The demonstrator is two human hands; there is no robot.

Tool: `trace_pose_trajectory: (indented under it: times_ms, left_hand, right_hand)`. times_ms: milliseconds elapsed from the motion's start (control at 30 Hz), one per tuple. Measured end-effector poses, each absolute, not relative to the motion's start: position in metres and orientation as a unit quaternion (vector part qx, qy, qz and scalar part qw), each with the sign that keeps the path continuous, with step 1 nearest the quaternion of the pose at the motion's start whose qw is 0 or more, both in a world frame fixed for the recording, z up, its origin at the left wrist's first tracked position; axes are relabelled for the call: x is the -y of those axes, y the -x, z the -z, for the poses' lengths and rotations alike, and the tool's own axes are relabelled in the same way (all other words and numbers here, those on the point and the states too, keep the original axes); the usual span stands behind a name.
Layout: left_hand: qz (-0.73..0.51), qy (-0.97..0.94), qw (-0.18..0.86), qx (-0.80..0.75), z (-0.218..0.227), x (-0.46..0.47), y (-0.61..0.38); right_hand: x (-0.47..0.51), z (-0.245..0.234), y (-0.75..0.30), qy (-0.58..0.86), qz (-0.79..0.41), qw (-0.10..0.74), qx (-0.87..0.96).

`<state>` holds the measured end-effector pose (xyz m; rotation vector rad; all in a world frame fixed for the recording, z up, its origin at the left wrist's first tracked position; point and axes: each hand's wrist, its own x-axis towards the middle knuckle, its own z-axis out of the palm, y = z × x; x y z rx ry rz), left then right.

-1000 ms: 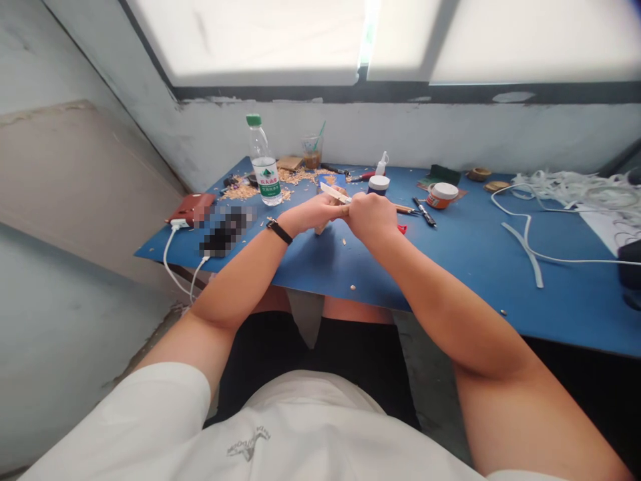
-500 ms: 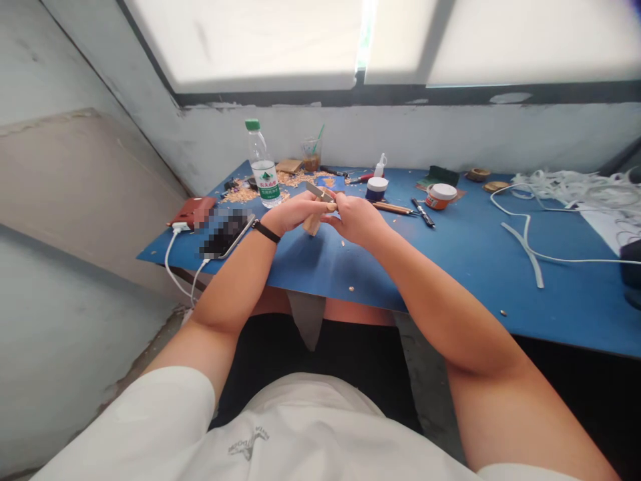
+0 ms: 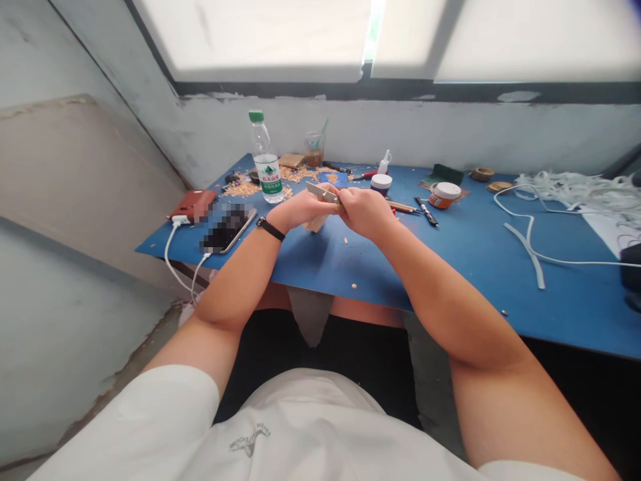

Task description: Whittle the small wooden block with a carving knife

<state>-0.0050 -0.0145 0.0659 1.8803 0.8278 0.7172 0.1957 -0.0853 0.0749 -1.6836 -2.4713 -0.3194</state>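
Observation:
My left hand (image 3: 294, 211) is closed round a small pale wood piece (image 3: 315, 225), whose lower end shows beneath the fingers. My right hand (image 3: 368, 211) is closed on the near end of a flat grey strip-shaped tool (image 3: 319, 192), which lies across the top of the wood. Whether the strip is a file or a blade I cannot make out. Both hands are close together above the front part of the blue table (image 3: 451, 280), and the fingers hide much of the wood.
A water bottle (image 3: 268, 170) stands beyond my left hand, among wood shavings (image 3: 242, 188). Left lie a phone (image 3: 229, 227) on a cable and a brown case (image 3: 194, 204). Rightward are jars (image 3: 445, 195), a pen (image 3: 426, 211), wooden-handled tools (image 3: 402, 208) and white cables (image 3: 527, 234).
My right hand has shifted slightly on the tool, its fingers now more curled. The grey strip has changed angle a little over the wood. The view has moved slightly.

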Motion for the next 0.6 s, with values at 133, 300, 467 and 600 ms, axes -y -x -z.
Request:
trace_pose_trajectory:
  times_ms: [133, 300, 467, 600]
  left_hand:
    - [-0.297, -0.760, 0.487, -0.310, -0.065, 0.013, 0.005]
    - [-0.308, -0.759, 0.481, -0.313, -0.065, 0.010, 0.009]
    - [-0.319, -0.757, 0.483, -0.304, -0.063, 0.006, 0.013]
    - [-0.319, -0.751, 0.488, -0.310, -0.061, 0.002, 0.016]
  right_hand:
    - [0.089, -0.075, -0.188, 0.564, 0.105, 0.065, 0.816]
    - [0.085, -0.073, -0.187, 0.582, 0.092, 0.094, 0.803]
    - [0.069, -0.061, -0.199, 0.543, 0.070, 0.160, 0.821]
    - [0.065, -0.057, -0.207, 0.539, 0.055, 0.170, 0.823]
